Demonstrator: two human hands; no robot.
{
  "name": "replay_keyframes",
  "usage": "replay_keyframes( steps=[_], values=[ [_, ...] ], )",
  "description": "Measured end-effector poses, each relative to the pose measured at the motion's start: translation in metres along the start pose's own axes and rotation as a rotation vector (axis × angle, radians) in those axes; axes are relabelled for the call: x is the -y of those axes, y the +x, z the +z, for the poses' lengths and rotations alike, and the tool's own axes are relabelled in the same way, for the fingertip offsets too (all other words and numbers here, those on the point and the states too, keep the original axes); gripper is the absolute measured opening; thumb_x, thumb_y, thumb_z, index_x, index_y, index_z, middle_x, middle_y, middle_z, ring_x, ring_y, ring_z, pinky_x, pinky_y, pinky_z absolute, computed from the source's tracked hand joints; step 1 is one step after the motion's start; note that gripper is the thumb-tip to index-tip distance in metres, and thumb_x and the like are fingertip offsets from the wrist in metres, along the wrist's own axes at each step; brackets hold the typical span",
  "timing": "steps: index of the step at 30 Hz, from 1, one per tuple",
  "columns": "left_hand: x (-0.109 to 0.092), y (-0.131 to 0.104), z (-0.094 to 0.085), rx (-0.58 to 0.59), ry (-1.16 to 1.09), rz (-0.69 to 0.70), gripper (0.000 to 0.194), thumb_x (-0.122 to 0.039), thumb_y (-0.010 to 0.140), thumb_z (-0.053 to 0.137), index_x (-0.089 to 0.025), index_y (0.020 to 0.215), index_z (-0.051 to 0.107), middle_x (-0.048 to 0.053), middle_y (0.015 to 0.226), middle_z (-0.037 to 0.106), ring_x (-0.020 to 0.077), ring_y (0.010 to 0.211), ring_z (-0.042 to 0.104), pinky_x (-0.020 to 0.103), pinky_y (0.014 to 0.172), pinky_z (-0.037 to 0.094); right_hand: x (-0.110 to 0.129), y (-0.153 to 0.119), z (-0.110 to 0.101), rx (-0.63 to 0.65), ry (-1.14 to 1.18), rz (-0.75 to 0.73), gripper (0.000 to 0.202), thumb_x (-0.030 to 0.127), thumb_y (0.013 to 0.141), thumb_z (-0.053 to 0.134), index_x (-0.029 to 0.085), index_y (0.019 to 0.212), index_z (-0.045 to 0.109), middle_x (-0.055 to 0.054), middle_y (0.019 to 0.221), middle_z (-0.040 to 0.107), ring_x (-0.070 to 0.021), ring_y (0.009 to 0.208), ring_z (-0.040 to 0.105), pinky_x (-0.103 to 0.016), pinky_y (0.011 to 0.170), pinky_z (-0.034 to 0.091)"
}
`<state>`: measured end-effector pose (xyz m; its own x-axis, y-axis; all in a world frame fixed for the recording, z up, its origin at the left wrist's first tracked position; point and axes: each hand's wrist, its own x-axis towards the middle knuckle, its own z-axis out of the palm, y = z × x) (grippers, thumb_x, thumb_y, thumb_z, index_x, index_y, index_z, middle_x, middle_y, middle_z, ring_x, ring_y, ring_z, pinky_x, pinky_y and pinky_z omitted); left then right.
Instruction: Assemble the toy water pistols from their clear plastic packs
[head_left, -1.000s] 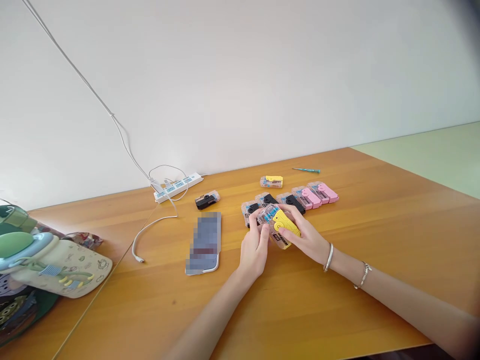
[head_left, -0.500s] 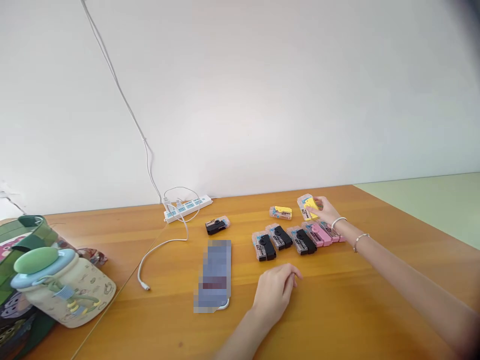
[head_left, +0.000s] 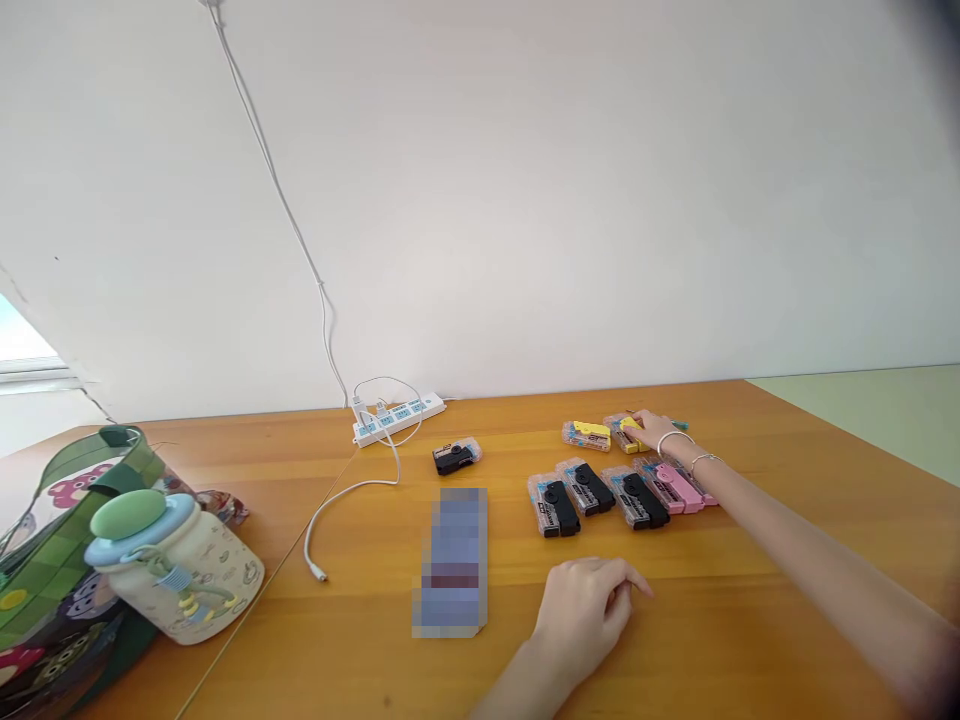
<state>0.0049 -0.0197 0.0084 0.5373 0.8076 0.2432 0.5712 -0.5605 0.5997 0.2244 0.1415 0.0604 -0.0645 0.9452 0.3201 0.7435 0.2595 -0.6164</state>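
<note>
My right hand (head_left: 654,432), with two bracelets at its wrist, has its fingers on a yellow packaged item (head_left: 628,434) at the back right of the table. Another yellow packaged item (head_left: 586,436) lies just left of it. In front are three black packaged items (head_left: 553,505) and, to their right, a pink one (head_left: 676,486), with another pack partly hidden by my right arm. My left hand (head_left: 589,610) rests on the table nearer to me, fingers curled, nothing visible in them. A further black item (head_left: 456,457) lies apart to the left.
A blurred-out flat object (head_left: 454,565) lies left of my left hand. Behind it stand a power strip (head_left: 405,418) and a white cable (head_left: 345,490). A bottle (head_left: 202,575) and a green bag (head_left: 82,490) are at the left.
The yellow item under my right hand, tilted up before, now lies lower beside the other yellow one. The whole view has shifted, with table things appearing further right.
</note>
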Motion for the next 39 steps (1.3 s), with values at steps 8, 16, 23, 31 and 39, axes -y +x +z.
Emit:
replay_keyframes(
  steps=[8,16,23,31,39],
  values=[
    [0.0,-0.001,0.006,0.029,0.097,0.086,0.025,-0.019,0.077,0.049,-0.029,0.095,0.062,-0.005,0.066,0.065,0.0118,0.058,0.058,0.019,0.057,0.041,-0.011,0.028,0.039,0.171,-0.359,-0.012,0.051,0.055,0.077,0.051,0.02,0.113,0.057,-0.015,0.129,0.05,-0.0364,0.13,0.025,-0.055,0.105,0.011],
    [0.001,-0.001,0.005,-0.064,-0.053,-0.004,0.022,-0.014,0.075,0.05,-0.027,0.081,0.066,-0.006,0.064,0.063,0.0088,0.059,0.054,0.016,0.058,0.038,0.001,0.04,0.057,0.2,-0.399,-0.028,0.053,0.046,0.056,0.066,0.021,0.102,0.058,-0.014,0.121,0.055,-0.0411,0.128,0.028,-0.07,0.098,0.002],
    [0.001,0.002,-0.003,-0.115,-0.295,-0.213,0.022,-0.023,0.084,0.043,-0.026,0.103,0.053,-0.007,0.066,0.065,0.0108,0.056,0.055,0.021,0.06,0.038,0.038,-0.046,0.032,0.098,-0.083,-0.141,0.051,0.05,0.076,0.053,0.021,0.116,0.039,-0.009,0.113,0.057,-0.0239,0.1,0.057,-0.039,0.082,0.047],
    [0.002,-0.003,0.002,-0.209,-0.424,-0.301,0.044,-0.042,0.089,0.037,-0.022,0.127,0.028,-0.001,0.08,0.065,0.016,0.064,0.057,0.027,0.064,0.041,0.057,-0.16,0.042,0.089,0.124,0.032,0.054,0.047,0.071,0.062,0.023,0.111,0.034,-0.007,0.104,0.058,-0.0238,0.086,0.061,-0.037,0.071,0.05],
    [-0.001,-0.003,0.004,-0.351,-0.693,-0.324,0.036,-0.044,0.09,0.036,-0.02,0.114,0.046,0.005,0.103,0.061,0.0178,0.094,0.056,0.027,0.082,0.043,0.058,-0.174,0.046,0.369,0.575,-0.117,0.036,0.042,0.088,0.043,0.022,0.117,0.032,-0.009,0.107,0.056,-0.0205,0.094,0.057,-0.033,0.072,0.05]
  ],
)
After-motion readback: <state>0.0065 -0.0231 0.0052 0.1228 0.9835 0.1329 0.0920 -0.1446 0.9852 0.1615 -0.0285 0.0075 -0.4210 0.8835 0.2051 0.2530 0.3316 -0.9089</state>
